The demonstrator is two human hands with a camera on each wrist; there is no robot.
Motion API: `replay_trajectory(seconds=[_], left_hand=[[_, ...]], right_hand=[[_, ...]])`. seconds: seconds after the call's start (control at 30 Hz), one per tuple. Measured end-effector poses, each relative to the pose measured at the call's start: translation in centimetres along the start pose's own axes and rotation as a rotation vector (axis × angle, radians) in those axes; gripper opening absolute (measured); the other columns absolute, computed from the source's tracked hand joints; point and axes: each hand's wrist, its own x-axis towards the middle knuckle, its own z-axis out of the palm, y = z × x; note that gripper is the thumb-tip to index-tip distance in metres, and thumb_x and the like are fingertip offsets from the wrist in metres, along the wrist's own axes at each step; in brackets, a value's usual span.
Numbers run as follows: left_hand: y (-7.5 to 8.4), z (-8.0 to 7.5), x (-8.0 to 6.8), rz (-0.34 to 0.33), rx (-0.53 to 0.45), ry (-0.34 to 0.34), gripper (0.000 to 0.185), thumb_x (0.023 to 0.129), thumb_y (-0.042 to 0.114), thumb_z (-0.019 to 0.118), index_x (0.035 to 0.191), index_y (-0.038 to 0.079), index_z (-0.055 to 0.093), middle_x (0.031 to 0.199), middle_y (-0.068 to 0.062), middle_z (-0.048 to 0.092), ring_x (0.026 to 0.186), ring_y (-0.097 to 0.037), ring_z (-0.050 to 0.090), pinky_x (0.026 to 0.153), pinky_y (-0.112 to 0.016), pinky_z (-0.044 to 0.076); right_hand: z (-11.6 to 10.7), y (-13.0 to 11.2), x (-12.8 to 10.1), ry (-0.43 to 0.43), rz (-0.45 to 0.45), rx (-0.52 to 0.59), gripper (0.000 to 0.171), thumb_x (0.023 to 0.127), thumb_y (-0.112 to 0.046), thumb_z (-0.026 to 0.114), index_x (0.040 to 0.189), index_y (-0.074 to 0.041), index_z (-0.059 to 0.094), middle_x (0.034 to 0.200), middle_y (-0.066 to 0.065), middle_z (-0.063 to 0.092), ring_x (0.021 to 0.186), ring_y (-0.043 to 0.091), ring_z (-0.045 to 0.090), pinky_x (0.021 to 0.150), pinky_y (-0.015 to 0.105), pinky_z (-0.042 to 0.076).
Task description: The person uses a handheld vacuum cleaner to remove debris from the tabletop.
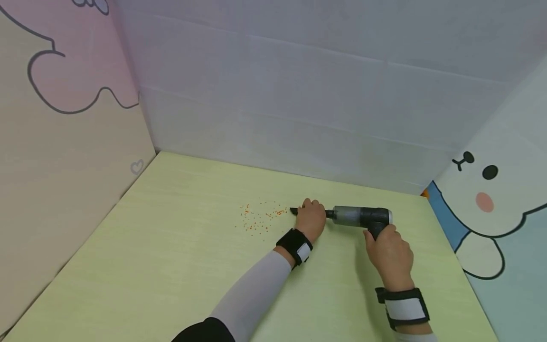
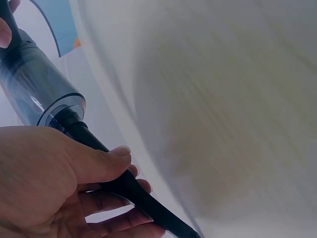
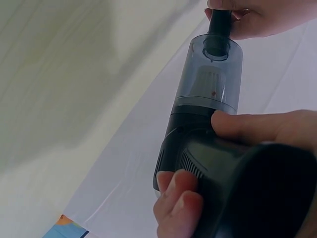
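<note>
So over toward the left of the worktop (image 1: 141, 266) you've got that scatter of little orange crumbs (image 1: 258, 219), loose grainy bits spread thin on the pale yellow-green, faintly wood-grained surface, sitting roughly mid-width and closer to the back edge than the front. Just right of them is the tip of the nozzle (image 1: 295, 211), a slim black tapered plastic spout that ends right at the edge of the scatter, which looks like the whole reason it's held low and nearly flat to the worktop. Your left hand (image 1: 311, 219) is wrapped around that nozzle, thumb over the top and fingers (image 2: 119, 201) curled underneath in the left wrist view, so I'd say it's there to steer and steady the thin end. Next along is the handheld vacuum (image 1: 361, 216) itself: a clear smoky cylinder for the dust cup, smooth and glossy, with a ribbed filter showing inside plus a speck or two of orange, then a matte black motor body with fine vent slots. Your right hand (image 1: 389, 254) is closed round the black pistol-style grip hanging under the back of it, thumb lying along the side of the body and fingers (image 3: 178, 198) curled round the front, carrying the weight while the left does the aiming. Whole thing lies parallel to the back edge, toward the right half of the worktop. Soft pastel cartoon panels (image 1: 491, 199) wall it in all round.
</note>
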Motion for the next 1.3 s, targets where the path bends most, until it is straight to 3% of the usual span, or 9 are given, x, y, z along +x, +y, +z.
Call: replay_trajectory(seconds=[0.33,0.63,0.97,1.3], left_hand=[[-0.4,-0.2,0.1,-0.017,-0.01,-0.008,0.018,0.103,0.029,0.061,0.107,0.016,0.073,0.101,-0.003,0.066,0.097,-0.02,0.063,0.087,-0.031,0.058],[-0.8,-0.8,0.0,-0.031,-0.024,-0.002,0.017,0.102,0.028,0.062,0.105,0.016,0.074,0.1,-0.003,0.067,0.097,-0.02,0.063,0.085,-0.031,0.059],[-1.0,-0.2,-0.1,-0.049,-0.034,0.006,0.017,0.102,0.028,0.063,0.104,0.015,0.074,0.098,-0.004,0.066,0.096,-0.021,0.063,0.086,-0.033,0.059],[-1.0,0.3,0.0,-0.065,-0.074,-0.043,0.017,0.103,0.025,0.061,0.107,0.014,0.074,0.101,-0.005,0.066,0.099,-0.024,0.061,0.091,-0.037,0.058]], right_hand=[[0.2,-0.4,0.4,0.04,-0.026,-0.004,0.05,0.093,-0.032,0.071,0.089,0.012,0.048,0.064,0.021,0.052,0.048,0.033,0.054,0.037,0.04,0.039],[0.3,-0.8,0.4,0.024,-0.018,-0.009,0.05,0.093,-0.032,0.071,0.088,0.011,0.047,0.064,0.021,0.051,0.048,0.032,0.053,0.037,0.039,0.039],[0.5,-1.1,0.4,0.012,-0.007,-0.008,0.049,0.094,-0.032,0.07,0.089,0.011,0.047,0.066,0.021,0.052,0.05,0.032,0.054,0.039,0.039,0.039],[0.5,-1.3,0.3,-0.003,-0.023,-0.002,0.049,0.094,-0.032,0.07,0.09,0.012,0.048,0.067,0.022,0.054,0.051,0.033,0.055,0.04,0.041,0.041]])
